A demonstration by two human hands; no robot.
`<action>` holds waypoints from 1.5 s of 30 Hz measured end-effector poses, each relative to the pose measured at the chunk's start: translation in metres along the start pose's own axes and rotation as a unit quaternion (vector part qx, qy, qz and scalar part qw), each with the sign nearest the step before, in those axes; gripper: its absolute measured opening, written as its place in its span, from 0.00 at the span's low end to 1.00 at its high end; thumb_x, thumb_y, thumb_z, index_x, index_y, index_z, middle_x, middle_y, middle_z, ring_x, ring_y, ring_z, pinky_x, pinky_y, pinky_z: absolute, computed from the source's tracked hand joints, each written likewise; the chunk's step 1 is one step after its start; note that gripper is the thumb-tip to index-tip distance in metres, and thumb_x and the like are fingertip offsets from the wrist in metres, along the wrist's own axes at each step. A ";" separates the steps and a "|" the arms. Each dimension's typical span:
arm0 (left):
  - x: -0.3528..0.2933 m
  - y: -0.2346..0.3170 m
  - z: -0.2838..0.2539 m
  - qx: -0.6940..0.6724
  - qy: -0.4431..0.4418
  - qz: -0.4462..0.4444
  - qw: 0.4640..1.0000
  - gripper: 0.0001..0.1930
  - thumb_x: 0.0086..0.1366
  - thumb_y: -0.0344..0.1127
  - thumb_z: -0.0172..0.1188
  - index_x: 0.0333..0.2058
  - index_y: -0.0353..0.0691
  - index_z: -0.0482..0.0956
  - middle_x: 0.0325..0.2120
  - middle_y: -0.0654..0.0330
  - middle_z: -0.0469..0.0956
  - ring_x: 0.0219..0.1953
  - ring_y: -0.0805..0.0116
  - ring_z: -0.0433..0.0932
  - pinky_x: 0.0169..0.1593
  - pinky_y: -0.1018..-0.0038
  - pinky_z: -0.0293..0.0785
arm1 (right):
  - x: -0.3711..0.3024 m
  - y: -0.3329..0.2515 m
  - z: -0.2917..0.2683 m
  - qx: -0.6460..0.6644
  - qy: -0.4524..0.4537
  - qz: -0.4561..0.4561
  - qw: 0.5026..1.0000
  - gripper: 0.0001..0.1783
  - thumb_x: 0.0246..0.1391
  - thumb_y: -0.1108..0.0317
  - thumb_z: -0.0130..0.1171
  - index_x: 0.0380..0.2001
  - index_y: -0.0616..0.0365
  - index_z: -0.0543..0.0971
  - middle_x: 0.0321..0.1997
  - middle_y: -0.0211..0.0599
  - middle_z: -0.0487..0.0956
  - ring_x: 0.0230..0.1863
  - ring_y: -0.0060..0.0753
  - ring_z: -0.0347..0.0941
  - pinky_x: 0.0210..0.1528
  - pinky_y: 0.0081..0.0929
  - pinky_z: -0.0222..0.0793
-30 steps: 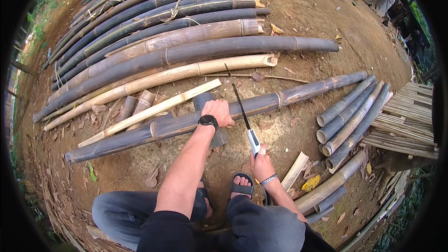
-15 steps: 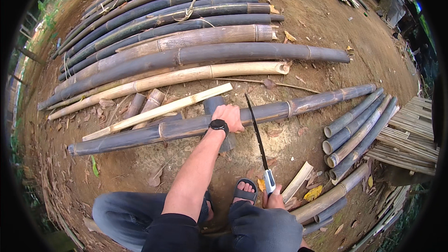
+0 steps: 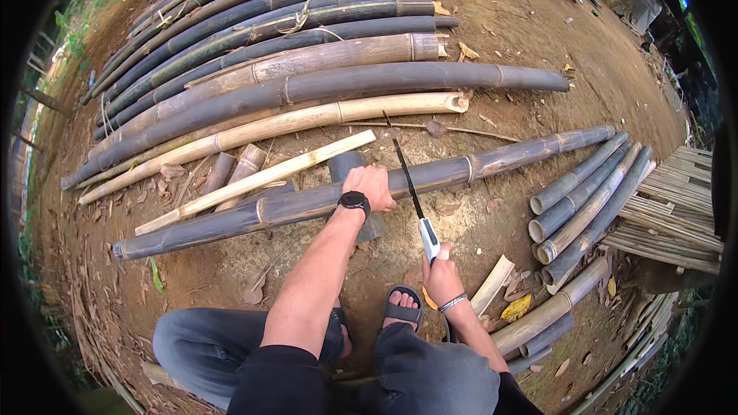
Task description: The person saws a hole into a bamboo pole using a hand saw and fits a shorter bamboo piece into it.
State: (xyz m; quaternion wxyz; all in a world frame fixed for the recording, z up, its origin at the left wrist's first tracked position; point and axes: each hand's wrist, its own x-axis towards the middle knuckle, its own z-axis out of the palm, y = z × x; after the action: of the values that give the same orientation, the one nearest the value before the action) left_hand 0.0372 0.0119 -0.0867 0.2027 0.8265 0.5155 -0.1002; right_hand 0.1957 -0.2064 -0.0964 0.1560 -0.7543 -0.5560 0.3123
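A long dark bamboo pole (image 3: pixel 307 207) lies across the ground before me, over a short dark bamboo piece (image 3: pixel 345 166). My left hand (image 3: pixel 370 187) is wrapped round the pole near its middle, a black watch on the wrist. Just right of it, the hand saw (image 3: pixel 429 235) lies across the pole, its thin dark blade pointing away from me. My right hand (image 3: pixel 443 277) is closed round the saw's white and grey handle. Whether the blade has cut into the pole I cannot tell.
Many long bamboo poles (image 3: pixel 254 27) lie side by side at the back. A pale split bamboo strip (image 3: pixel 307 160) rests behind the pole. Short cut bamboo lengths (image 3: pixel 573 200) are piled at the right, beside a slatted bamboo platform (image 3: pixel 680 192). My sandalled foot (image 3: pixel 402 309) stands close by.
My right hand has pushed the saw forward, away from me, so the blade reaches further past the pole. The left hand keeps its grip on the pole.
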 end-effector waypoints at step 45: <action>-0.028 -0.022 -0.001 0.040 0.027 -0.034 0.998 0.58 0.38 0.63 0.78 0.60 0.30 0.64 0.58 0.46 0.68 0.62 0.49 0.67 0.64 0.47 0.61 | -0.059 0.035 -0.004 -0.012 0.034 -0.012 0.999 0.31 0.63 0.62 0.55 0.53 0.79 0.57 0.21 0.68 0.76 0.26 0.72 0.76 0.27 0.59 0.72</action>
State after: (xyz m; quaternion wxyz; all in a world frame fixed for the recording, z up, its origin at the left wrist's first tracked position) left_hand 0.0053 -0.0015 -0.0800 0.1521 0.8186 0.5439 -0.1048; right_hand 0.2134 -0.2728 -0.0963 0.1699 -0.7592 -0.5634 0.2780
